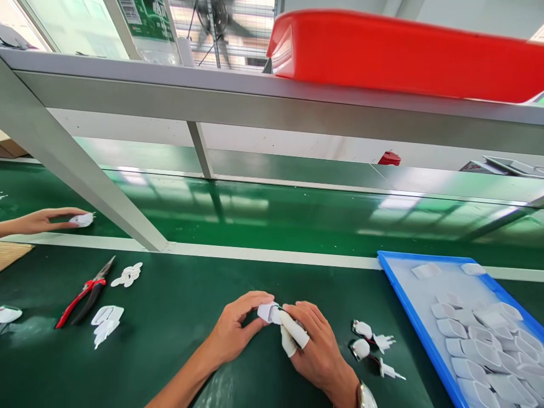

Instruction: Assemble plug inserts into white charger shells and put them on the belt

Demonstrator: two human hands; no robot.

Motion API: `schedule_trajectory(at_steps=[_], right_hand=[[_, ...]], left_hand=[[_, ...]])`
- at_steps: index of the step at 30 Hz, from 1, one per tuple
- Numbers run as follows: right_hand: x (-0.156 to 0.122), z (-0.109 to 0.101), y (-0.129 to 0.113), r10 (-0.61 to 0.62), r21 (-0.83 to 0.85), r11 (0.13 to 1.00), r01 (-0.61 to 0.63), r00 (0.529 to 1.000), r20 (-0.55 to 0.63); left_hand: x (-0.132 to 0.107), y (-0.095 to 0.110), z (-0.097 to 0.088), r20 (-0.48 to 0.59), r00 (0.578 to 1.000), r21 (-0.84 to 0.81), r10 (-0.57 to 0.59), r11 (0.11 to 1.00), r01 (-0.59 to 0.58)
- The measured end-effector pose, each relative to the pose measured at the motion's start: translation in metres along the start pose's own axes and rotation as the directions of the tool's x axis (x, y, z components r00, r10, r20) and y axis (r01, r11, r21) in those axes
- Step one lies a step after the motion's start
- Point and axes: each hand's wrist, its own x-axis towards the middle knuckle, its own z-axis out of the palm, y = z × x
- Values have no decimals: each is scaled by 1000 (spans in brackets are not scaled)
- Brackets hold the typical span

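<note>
**Both hands on one white plug shell**

My left hand (236,328) and right hand (312,343) pinch a small white plug shell (267,311) between fingertips, low over the green mat (178,317). Loose wired plug parts (372,345) lie just right; blue tray (408,306) of shells beyond. Red-handled pliers (83,297) far left.

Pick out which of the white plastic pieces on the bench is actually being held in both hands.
The white shell pinched between the left hand and right hand; the others lie loose on the mat or in the blue tray.
</note>
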Motion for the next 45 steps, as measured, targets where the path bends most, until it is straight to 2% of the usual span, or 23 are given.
schedule_trajectory(at_steps=[14,25,31,35,38,43,45], right_hand=[[3,1,-3,28,-1,1000,-28,1000,-9],[11,-2,-9,30,11,1000,-30,999,-32],[8,0,-10,48,37,998,-49,999,16],[6,1,-13,108,93,989,-117,989,101],[6,3,-14,116,119,983,-137,979,167],[6,8,-13,145,148,978,-147,989,26],[6,8,-14,148,136,979,-149,989,15]], left_hand=[[-1,3,-3,43,998,40,-51,998,49],[0,4,-5,34,998,90,48,995,-51],[-1,8,-2,34,998,94,50,994,-53],[-1,6,0,18,1000,59,-4,998,3],[-1,6,2,0,996,-4,-87,996,87],[-1,9,7,13,976,-208,-219,954,216],[-2,9,8,16,969,-257,-248,935,244]])
